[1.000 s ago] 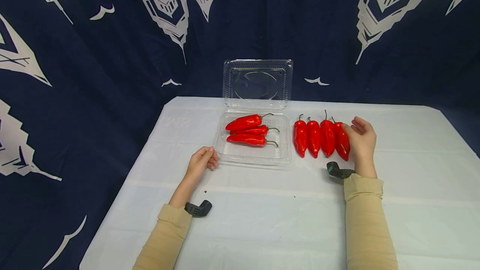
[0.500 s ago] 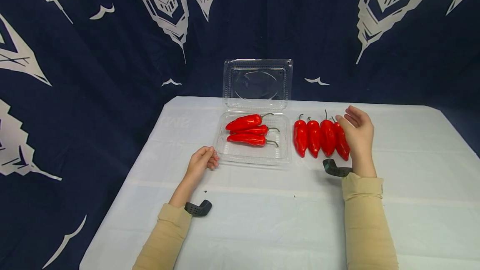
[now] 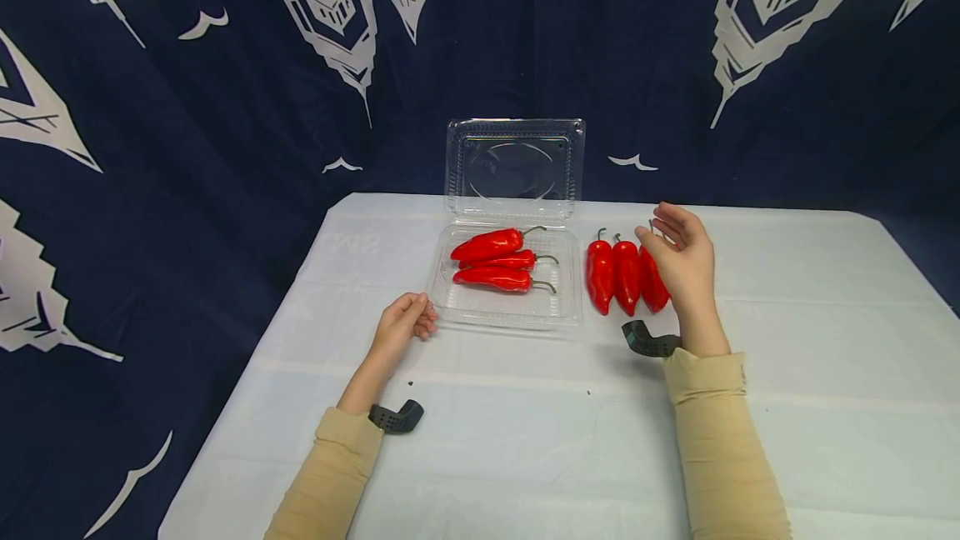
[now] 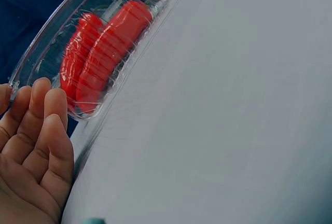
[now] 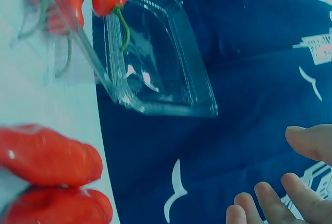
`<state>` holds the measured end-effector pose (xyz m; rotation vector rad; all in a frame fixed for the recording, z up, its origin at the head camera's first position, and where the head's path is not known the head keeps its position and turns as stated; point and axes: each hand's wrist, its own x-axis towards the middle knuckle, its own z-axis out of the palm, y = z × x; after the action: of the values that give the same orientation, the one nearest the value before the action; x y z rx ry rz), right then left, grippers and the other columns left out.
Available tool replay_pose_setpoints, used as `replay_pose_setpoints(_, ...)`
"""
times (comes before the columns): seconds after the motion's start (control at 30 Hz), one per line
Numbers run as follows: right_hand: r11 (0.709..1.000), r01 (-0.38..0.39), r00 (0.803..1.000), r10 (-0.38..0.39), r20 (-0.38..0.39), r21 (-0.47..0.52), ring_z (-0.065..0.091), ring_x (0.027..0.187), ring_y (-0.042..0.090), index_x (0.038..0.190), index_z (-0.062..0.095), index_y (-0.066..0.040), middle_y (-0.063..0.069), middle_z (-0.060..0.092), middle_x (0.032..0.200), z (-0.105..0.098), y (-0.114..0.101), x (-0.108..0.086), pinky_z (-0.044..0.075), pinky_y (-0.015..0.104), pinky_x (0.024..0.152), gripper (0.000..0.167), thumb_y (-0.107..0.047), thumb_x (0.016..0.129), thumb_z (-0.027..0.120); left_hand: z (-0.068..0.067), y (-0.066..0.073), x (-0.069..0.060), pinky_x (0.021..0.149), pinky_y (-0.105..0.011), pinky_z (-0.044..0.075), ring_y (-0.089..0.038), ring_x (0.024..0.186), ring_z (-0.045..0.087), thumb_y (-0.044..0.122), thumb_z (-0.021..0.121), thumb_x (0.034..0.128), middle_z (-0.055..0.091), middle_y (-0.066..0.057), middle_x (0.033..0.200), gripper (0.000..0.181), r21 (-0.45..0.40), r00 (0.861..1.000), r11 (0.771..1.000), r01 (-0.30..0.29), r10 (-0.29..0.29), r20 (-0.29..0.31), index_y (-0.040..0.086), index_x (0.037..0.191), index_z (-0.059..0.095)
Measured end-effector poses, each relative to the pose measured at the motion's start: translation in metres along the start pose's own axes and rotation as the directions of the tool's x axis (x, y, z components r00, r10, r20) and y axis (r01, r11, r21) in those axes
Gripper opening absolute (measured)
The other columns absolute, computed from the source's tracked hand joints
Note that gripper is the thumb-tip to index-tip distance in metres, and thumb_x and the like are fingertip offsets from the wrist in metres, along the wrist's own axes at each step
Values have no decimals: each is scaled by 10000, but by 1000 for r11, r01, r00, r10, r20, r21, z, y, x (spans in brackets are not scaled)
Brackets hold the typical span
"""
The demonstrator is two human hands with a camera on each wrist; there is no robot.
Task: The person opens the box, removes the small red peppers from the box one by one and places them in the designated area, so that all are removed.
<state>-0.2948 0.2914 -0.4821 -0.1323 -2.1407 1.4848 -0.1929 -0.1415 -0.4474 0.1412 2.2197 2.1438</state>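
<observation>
A clear plastic clamshell container (image 3: 506, 319) stands with its lid raised. Lying in its tray are three red peppers (image 3: 491, 279) with green stems. My left hand (image 3: 405, 319) pinches the rim at the near left corner between thumb and fingertips. To the right of the tray is a row of loose red peppers (image 3: 601, 277) with stems pointing away from me. Over the right end of that row hovers my right hand (image 3: 686, 265), thumb and fingers spread apart, holding nothing. It hides the rightmost pepper and part of its neighbour. The right wrist view shows a gap between thumb (image 5: 311, 142) and fingers.
A white cloth-covered table (image 3: 540, 440) lies under everything. Behind it hangs a dark blue curtain (image 3: 487, 48) with pale building prints. The raised lid (image 3: 515, 169) stands up against the curtain at the table's back edge.
My right hand has lifted from beside the rightmost pepper and moved left and away from me, over the row. The left hand, the container and the peppers have stayed in place.
</observation>
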Motion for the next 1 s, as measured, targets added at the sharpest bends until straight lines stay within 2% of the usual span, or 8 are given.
replay_pose_setpoints(0.17,999,29,999,-29,42,19,506,1171,109,1332,470,-328,-86,516,1311,14,0,-3,426,316,975,568,-427,823,702,2,6,-3,567,-213,472,-126,647,581,141,429,1013,592,-74,794,260,5,1000,1000,-2,2,0,-82,927,530)
replay_pose_setpoints(0.27,999,25,996,-28,79,34,500,1181,109,1336,468,-326,-85,510,1322,21,-12,-10,426,298,972,581,-437,817,704,2,6,-3,564,-210,469,-128,646,579,142,435,1011,589,-82,795,260,1,1000,1000,0,0,-1,-84,927,531)
replay_pose_setpoints(0.33,999,-5,994,-1,110,54,490,1200,131,1343,470,-294,-56,502,1339,23,-34,-20,419,289,978,584,-404,823,709,2,6,-3,562,-209,467,-130,645,578,142,437,1010,589,-85,797,259,-2,1000,1000,-1,1,-1,-84,927,533)
replay_pose_setpoints(0.5,997,-53,981,41,189,61,462,1239,261,1363,454,-106,110,480,1362,20,-120,-55,388,378,1011,567,-260,865,677,2,5,-3,561,-210,465,-132,644,577,140,437,1010,590,-88,798,258,-3,1000,1000,-1,1,-1,-83,922,533)
replay_pose_setpoints(0.6,998,-53,975,42,220,45,467,1233,284,1365,436,-47,148,482,1354,20,-150,-67,394,399,1003,549,-203,885,650,2,6,-3,559,-210,463,-132,641,576,131,437,1010,590,-88,794,252,-4,1000,1000,-2,2,-4,-84,918,532)
replay_pose_setpoints(0.73,996,-65,966,49,255,55,481,1223,254,1356,444,-38,131,495,1344,26,-158,-71,405,380,993,529,-154,885,654,2,6,-3,558,-210,462,-132,639,574,124,437,1009,588,-86,789,241,-4,1000,1000,-1,1,-7,-75,912,532)
replay_pose_setpoints(1.0,998,-1,947,-17,320,55,488,1208,299,1324,456,4,170,496,1326,40,-154,-77,400,436,992,516,-135,874,665,2,6,-4,557,-208,464,-129,638,577,129,436,1009,591,-79,789,243,-3,1000,1000,-8,8,-5,-67,905,535)
